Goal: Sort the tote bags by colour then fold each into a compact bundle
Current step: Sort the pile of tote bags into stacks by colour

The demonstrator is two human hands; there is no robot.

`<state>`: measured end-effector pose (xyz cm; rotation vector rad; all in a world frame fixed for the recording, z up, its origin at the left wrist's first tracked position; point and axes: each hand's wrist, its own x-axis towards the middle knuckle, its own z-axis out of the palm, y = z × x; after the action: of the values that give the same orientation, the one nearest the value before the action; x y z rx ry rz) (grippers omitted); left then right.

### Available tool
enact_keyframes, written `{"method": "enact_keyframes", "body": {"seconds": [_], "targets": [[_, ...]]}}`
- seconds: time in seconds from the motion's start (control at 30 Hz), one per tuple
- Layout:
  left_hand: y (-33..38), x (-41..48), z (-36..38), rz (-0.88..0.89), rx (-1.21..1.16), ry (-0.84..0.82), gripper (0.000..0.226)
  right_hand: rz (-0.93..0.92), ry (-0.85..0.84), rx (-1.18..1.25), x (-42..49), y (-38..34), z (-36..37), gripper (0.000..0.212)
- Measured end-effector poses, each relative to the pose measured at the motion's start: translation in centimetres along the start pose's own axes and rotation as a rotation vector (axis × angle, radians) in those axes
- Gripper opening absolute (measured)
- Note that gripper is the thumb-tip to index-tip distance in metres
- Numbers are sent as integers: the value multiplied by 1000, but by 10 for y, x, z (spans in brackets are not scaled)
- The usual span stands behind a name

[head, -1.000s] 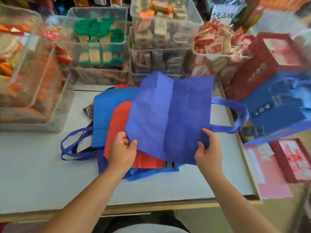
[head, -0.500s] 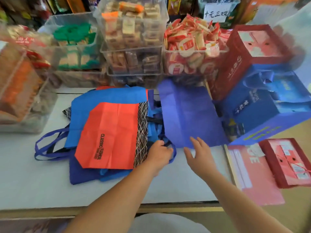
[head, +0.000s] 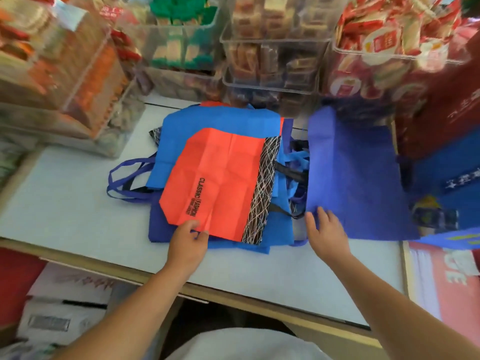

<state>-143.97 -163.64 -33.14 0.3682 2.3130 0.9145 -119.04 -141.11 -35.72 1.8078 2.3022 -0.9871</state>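
**Sorting stage, early: one tote set apart, none yet folded.**
The violet-blue bag [head: 355, 178] lies flat by itself at the right of the table [head: 65, 203]. The right hand [head: 326, 231] rests on its near corner, fingers straight and slightly spread. The left hand [head: 188, 242] pinches the near edge of the orange-red bag [head: 218, 183], which tops the mixed centre pile of a light-blue bag [head: 220, 120] and a darker blue bag [head: 158, 229]. By this reading, most of the sorting and all the bundling remain. The orange-red bag reads "CLASSIC" and "FASHION"; the smaller print is illegible.
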Motion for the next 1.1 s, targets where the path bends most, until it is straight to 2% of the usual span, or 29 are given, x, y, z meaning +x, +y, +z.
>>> {"method": "enact_keyframes", "body": {"seconds": [0.1, 0.13, 0.2, 0.27, 0.33, 0.4, 0.5, 0.57, 0.67, 0.73, 0.8, 0.9, 0.97, 1.0, 1.07, 1.1], "targets": [[-9, 18, -24, 67, 65, 102, 32, -277, 290, -12, -29, -51, 12, 56], [-11, 26, -35, 83, 94, 141, 33, -387, 316, -1, -39, -71, 17, 54], [-15, 48, -56, 79, 149, 183, 38, -464, 178, 86, -53, -104, 35, 47], [-20, 73, -74, 34, 184, 146, 49, -305, 13, 193, -57, -125, 57, 51], [-18, 90, -85, -48, 82, 24, 61, -84, 42, 229, -52, -138, 71, 59], [-14, 97, -88, -55, -62, -61, 52, 53, 84, 255, -47, -144, 76, 61], [-13, 105, -91, -15, -123, -47, 29, 194, 77, 383, -43, -155, 73, 67], [-11, 108, -94, -39, -162, -73, 21, 211, 144, 439, -41, -159, 70, 72], [-3, 95, -101, -65, -117, -144, 9, 174, 215, 437, -45, -162, 60, 67], [-7, 76, -105, -97, -118, -202, 11, 148, 232, 363, -58, -158, 55, 64], [-16, 55, -105, -218, -255, -265, 16, 101, 248, 271, -76, -149, 53, 64], [-27, 11, -82, -385, -404, -349, 24, -90, 329, 140, -103, -127, 61, 59], [-25, -32, -57, -396, -354, -518, 23, -267, 323, 55, -115, -118, 68, 55], [-21, -54, -46, -381, -284, -694, 21, -305, 269, 17, -121, -117, 72, 58], [-14, -93, -31, -303, -21, -1123, 25, -229, 111, -71, -130, -117, 77, 63], [-15, -103, -26, -249, 103, -1255, 23, -155, 28, -105, -131, -114, 81, 62]]}}
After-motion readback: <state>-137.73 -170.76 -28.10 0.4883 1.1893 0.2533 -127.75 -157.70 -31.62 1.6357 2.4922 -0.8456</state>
